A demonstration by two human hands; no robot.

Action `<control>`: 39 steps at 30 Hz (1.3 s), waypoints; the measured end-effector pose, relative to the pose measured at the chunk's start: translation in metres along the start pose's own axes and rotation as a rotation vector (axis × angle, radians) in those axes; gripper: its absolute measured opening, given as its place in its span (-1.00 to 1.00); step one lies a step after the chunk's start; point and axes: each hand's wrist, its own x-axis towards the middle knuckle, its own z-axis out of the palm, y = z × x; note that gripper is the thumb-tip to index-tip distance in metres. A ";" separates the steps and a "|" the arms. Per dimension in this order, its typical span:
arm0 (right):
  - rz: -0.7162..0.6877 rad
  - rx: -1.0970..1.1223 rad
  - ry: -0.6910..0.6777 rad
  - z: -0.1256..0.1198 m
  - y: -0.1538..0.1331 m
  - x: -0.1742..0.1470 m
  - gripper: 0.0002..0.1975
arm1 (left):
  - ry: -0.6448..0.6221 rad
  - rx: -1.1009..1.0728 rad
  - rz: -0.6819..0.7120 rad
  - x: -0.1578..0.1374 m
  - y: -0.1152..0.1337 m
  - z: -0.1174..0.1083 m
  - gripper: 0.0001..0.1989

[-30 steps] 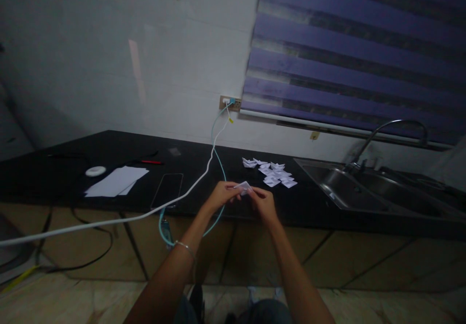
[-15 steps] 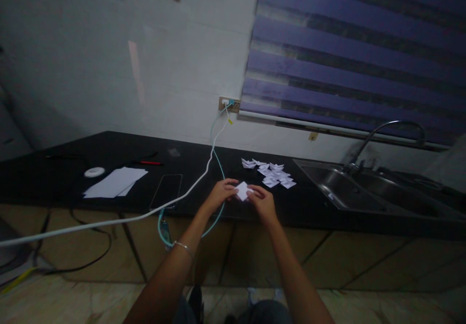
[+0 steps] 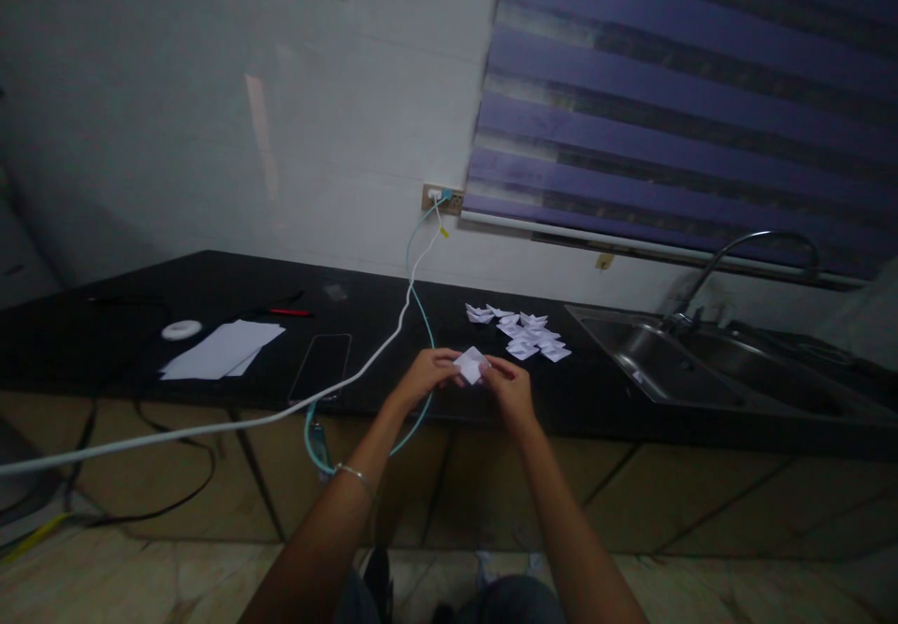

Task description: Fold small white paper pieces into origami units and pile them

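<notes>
Between my two hands is a small folded white paper [image 3: 470, 364], diamond-shaped, held just above the counter's front part. My left hand [image 3: 429, 373] pinches its left corner, with fingers reaching behind and below it. From the other side, the thumb and fingers of my right hand [image 3: 507, 387] grip the right corner. Beyond my right hand, several folded paper boats [image 3: 528, 332] lie in a loose cluster. To the left rests a stack of white paper sheets [image 3: 217, 351].
A white cable [image 3: 379, 351] and a teal cable [image 3: 424, 313] run from the wall outlet [image 3: 441, 199] across the black counter [image 3: 383, 301]. A phone [image 3: 321, 368], a white round object [image 3: 181, 330] and a red pen [image 3: 289, 312] lie left. A steel sink [image 3: 673, 362] is at right.
The folded paper has shifted very slightly up and turned a little in my fingers. My right thumb has moved on its edge. Both hands keep hold.
</notes>
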 end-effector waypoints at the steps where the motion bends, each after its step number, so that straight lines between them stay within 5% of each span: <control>1: 0.009 0.017 0.007 0.000 0.001 0.001 -0.64 | 0.001 0.005 0.000 0.000 0.001 0.000 -0.55; 11: 0.006 0.085 -0.022 -0.004 0.009 0.006 -0.67 | 0.065 -0.031 -0.011 0.004 -0.007 -0.003 -0.65; 16: -0.038 0.022 -0.049 -0.005 0.009 0.005 -0.69 | 0.034 -0.096 -0.051 0.005 -0.002 -0.001 -0.51; 25: -0.152 -0.142 -0.119 -0.008 0.005 0.003 -0.78 | -0.206 0.294 0.004 0.004 -0.005 0.007 -0.44; 29: -0.145 -0.147 -0.108 -0.005 0.000 0.000 -0.76 | -0.197 0.476 0.062 0.004 -0.011 0.008 -0.39; 35: -0.058 -0.007 -0.146 -0.003 -0.003 -0.004 -0.47 | -0.141 0.548 0.149 0.003 -0.012 0.012 -0.51; 39: -0.049 0.017 -0.140 -0.004 0.001 -0.002 -0.53 | -0.120 0.587 0.156 0.001 -0.011 0.013 -0.55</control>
